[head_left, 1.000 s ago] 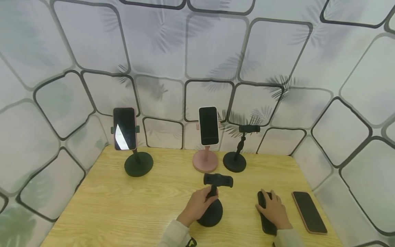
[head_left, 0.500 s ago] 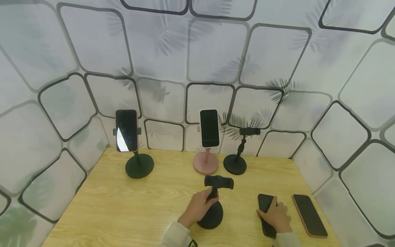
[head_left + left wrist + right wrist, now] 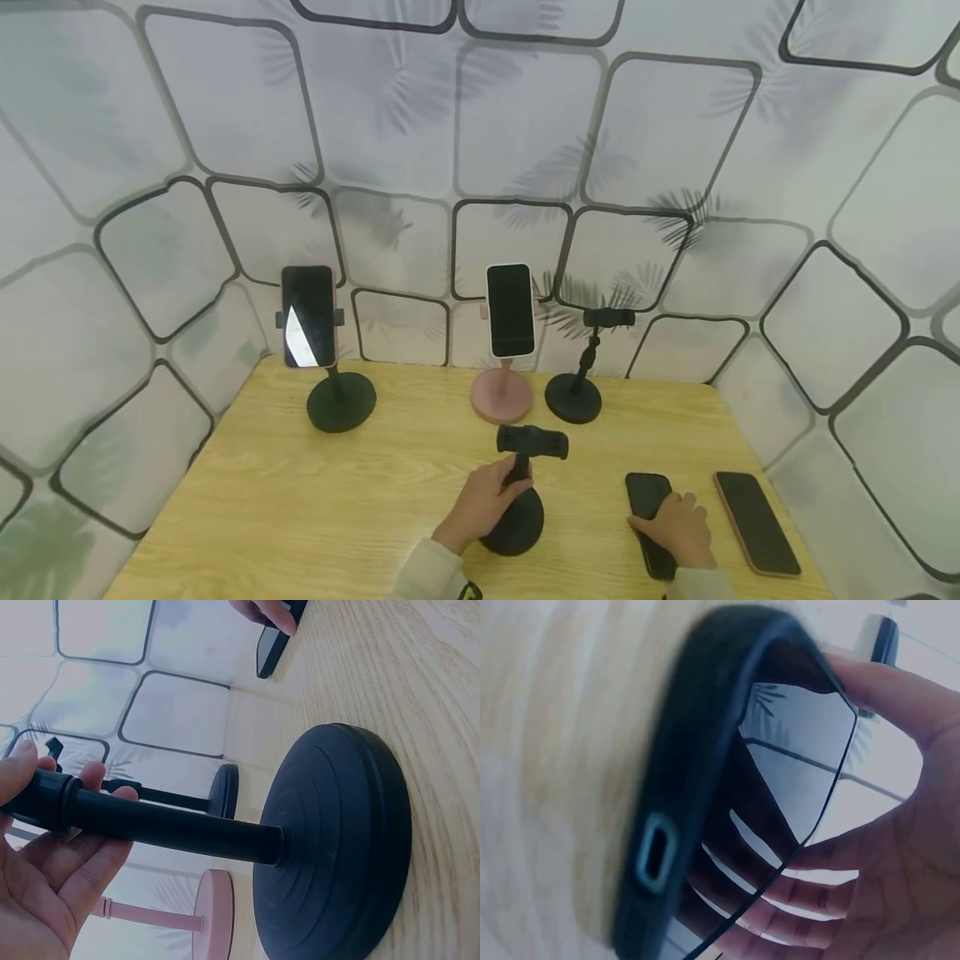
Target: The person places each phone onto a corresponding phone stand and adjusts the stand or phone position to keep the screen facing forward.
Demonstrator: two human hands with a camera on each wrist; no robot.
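Black phone stand (image 3: pixel 520 500) is steadied by the left hand (image 3: pixel 480 504) wrapped round its stem, while the right hand (image 3: pixel 675 529) curls under the dark phone (image 3: pixel 648 521), tipping its edge off the wooden table (image 3: pixel 300 500).

Left hand (image 3: pixel 480 504) grips near black stand (image 3: pixel 517 500) by its stem; right hand (image 3: pixel 675 529) holds black phone (image 3: pixel 648 521) on wooden table (image 3: pixel 300 500).

Leaf-patterned white walls (image 3: pixel 525 108), wooden table (image 3: pixel 300 500)

Black phone (image 3: pixel 705 825) blurred and cropped in wrist view, near end under right hand (image 3: pixel 675 533)
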